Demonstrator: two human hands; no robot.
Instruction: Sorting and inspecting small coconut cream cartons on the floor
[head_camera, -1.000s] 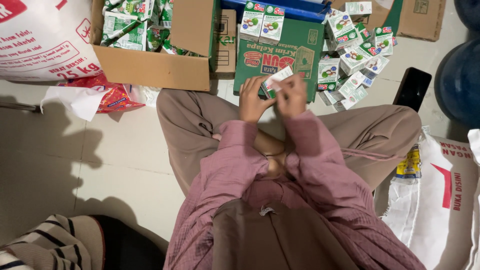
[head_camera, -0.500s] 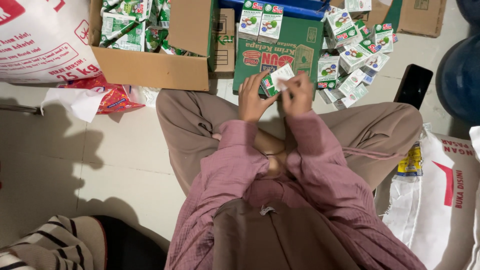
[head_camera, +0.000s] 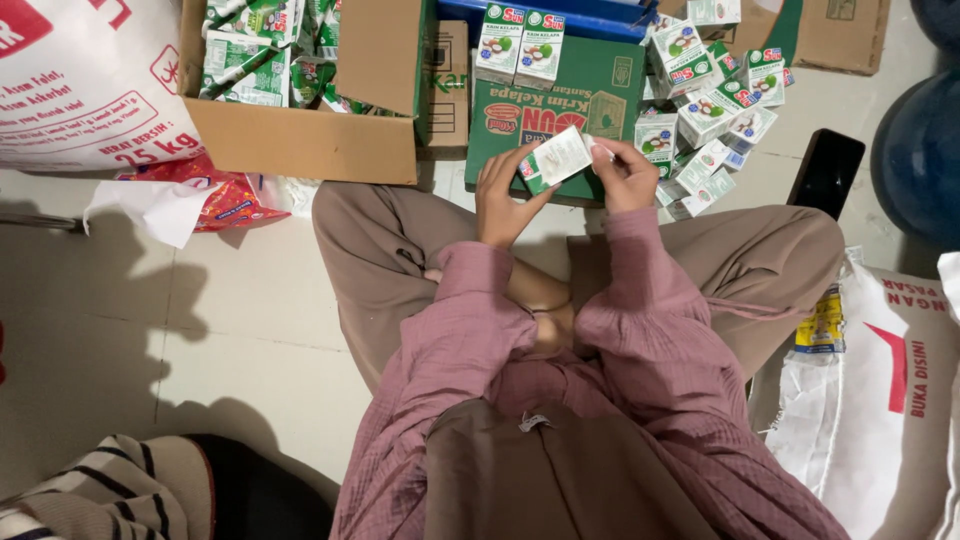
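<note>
Head cam looks straight down at someone sitting cross-legged on the floor (head_camera: 200, 330). Both hands are up in front of the knees with one small green-and-white carton (head_camera: 556, 160) between them. The left hand (head_camera: 503, 195) has its fingers curled around the carton's left end, and the right hand (head_camera: 626, 175) pinches the right end, so it sits tilted in the air over a flat green box (head_camera: 600, 100). More of the same little cartons are piled (head_camera: 710, 110) just to the right, and a brown cardboard box (head_camera: 300, 140) of them sits far left. A black phone (head_camera: 826, 172) lies right.
</note>
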